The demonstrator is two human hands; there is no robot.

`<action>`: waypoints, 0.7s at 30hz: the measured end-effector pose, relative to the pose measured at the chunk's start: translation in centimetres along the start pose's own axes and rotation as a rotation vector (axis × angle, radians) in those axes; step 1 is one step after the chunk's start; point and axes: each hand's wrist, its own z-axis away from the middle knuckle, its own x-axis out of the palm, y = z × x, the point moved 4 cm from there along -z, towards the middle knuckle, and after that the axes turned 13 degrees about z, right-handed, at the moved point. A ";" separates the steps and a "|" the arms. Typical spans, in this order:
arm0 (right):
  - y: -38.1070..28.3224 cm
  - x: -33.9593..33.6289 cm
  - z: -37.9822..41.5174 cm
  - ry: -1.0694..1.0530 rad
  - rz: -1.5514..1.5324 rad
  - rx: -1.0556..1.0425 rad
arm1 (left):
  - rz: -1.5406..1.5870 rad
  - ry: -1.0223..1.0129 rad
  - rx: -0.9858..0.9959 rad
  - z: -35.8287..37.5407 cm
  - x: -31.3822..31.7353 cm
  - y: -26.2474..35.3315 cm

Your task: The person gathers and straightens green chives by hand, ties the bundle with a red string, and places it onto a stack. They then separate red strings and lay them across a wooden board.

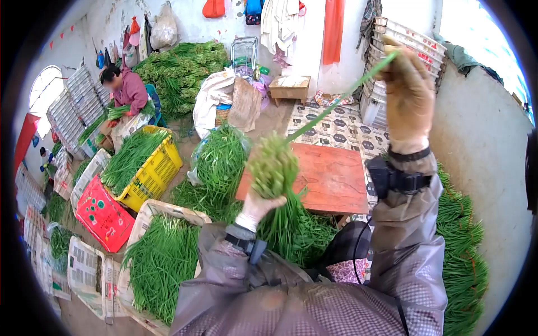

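My left hand (pixel 259 209) is wrapped round a bunch of green chives (pixel 273 168). Its pale cut ends point up, and the long leaves hang down beside a low red-brown table (pixel 330 178). High on the right, my right hand (pixel 411 92) is closed on one end of a long flat green strip (pixel 342 99). From there the strip slants down, pulled straight, to the top of the bunch. More loose chives (pixel 221 159) lie heaped left of the table.
To my left stand a crate of chives (pixel 162 263), a yellow crate (pixel 159 173) and a red box (pixel 103 215). Tied bundles (pixel 462 252) line the right wall. A co-worker (pixel 126 92) sits at the back left, holding greens. White crates (pixel 409 47) are stacked at the back right.
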 end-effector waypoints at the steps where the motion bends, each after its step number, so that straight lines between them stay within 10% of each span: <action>1: -0.4 -1.0 0.2 0.006 -0.016 -0.009 | -0.011 0.057 0.061 -0.7 -1.4 -0.1; 7: 2.3 -2.1 8.3 -0.310 -0.182 0.437 | 0.449 0.341 -0.067 -3.7 -7.5 3.5; 11: 5.3 2.8 14.9 -1.292 0.476 0.528 | 0.713 0.402 -0.059 -5.1 -11.2 5.0; 17: 11.6 10.7 19.3 -0.646 0.767 0.139 | 0.850 0.413 -0.059 -5.9 -11.3 6.1; 21: 24.2 6.0 26.6 -0.983 1.198 0.860 | 0.677 0.486 0.051 -5.3 -10.6 7.2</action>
